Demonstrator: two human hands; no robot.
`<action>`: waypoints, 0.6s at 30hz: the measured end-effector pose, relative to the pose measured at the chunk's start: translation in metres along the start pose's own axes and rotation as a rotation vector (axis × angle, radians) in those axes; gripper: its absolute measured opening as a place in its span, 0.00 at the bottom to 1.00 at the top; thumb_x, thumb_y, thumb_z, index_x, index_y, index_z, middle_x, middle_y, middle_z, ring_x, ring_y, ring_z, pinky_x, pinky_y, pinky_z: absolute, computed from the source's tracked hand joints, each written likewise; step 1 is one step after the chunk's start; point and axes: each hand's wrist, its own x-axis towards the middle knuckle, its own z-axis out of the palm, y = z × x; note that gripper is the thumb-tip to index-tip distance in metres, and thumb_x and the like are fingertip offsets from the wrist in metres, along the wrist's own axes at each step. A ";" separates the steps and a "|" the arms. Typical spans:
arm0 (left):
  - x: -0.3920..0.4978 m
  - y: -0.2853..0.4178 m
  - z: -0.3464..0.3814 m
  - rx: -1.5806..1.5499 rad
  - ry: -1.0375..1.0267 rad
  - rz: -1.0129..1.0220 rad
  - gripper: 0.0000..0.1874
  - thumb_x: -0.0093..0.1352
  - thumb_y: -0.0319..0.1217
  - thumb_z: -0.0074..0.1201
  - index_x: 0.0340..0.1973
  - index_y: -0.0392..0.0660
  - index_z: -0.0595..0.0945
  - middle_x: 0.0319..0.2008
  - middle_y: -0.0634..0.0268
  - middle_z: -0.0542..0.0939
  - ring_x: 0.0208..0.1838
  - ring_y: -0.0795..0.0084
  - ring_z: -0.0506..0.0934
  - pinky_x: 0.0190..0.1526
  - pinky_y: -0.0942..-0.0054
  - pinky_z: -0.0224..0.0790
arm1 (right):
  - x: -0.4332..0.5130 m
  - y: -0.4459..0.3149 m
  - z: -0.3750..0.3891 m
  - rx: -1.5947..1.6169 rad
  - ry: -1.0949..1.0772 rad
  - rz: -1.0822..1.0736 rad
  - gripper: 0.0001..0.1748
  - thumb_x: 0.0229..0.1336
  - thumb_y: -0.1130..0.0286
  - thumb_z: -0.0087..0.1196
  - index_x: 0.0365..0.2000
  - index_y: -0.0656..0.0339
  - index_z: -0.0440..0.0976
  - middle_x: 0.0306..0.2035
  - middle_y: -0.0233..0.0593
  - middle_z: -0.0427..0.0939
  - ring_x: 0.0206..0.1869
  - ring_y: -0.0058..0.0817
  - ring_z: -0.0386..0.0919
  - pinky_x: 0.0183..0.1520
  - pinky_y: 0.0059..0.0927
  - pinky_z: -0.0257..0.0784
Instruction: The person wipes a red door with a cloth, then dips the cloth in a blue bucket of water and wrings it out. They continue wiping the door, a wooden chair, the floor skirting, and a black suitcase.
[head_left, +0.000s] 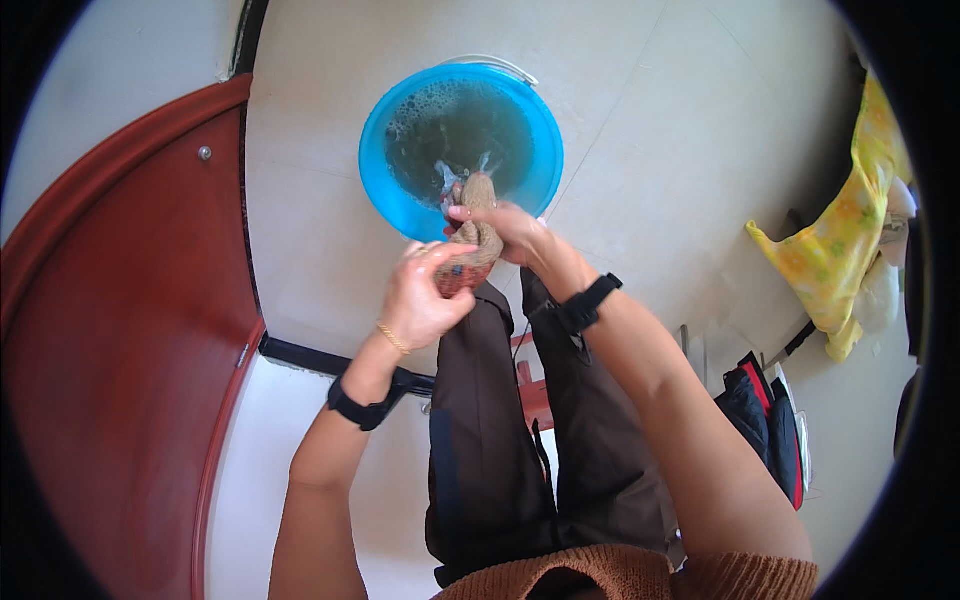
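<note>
A wet tan and reddish cloth item (480, 238) is twisted between my two hands, over the near rim of a blue plastic bucket (551, 161). My left hand (424, 292) grips its lower, reddish end. My right hand (510, 229) is closed around its middle, with the tan upper end sticking out above the fingers. Cloudy water (465, 127) with suds along the far left side fills part of the bucket, and it splashes just beyond my hands. What exactly the cloth item is, I cannot tell.
A white bucket handle (495, 61) rests at the far rim. At the left is a reddish-brown door (135, 300). To the right lie a yellow patterned cloth (832, 247) and a black and red fabric item (769, 420). My trousered legs (487, 420) are below the bucket.
</note>
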 end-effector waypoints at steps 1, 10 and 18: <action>-0.005 0.002 -0.012 -0.080 0.001 -0.023 0.24 0.51 0.24 0.55 0.46 0.46 0.80 0.38 0.59 0.79 0.45 0.62 0.75 0.50 0.68 0.71 | -0.016 0.002 0.005 0.005 -0.018 0.031 0.25 0.54 0.65 0.63 0.48 0.65 0.68 0.43 0.41 0.76 0.44 0.32 0.77 0.47 0.35 0.75; 0.009 -0.004 -0.019 -1.401 -0.333 -0.048 0.52 0.53 0.43 0.68 0.69 0.50 0.57 0.67 0.52 0.60 0.64 0.47 0.66 0.65 0.49 0.57 | -0.114 -0.002 0.051 0.081 -0.623 0.123 0.36 0.56 0.63 0.58 0.61 0.64 0.57 0.54 0.51 0.70 0.57 0.44 0.72 0.57 0.43 0.70; 0.017 0.012 0.007 -1.466 -0.136 -0.118 0.10 0.62 0.25 0.61 0.35 0.49 0.76 0.36 0.66 0.74 0.48 0.62 0.74 0.51 0.58 0.70 | -0.126 -0.013 0.043 -0.139 -0.408 0.188 0.27 0.51 0.64 0.64 0.48 0.68 0.70 0.41 0.46 0.79 0.37 0.36 0.81 0.35 0.31 0.76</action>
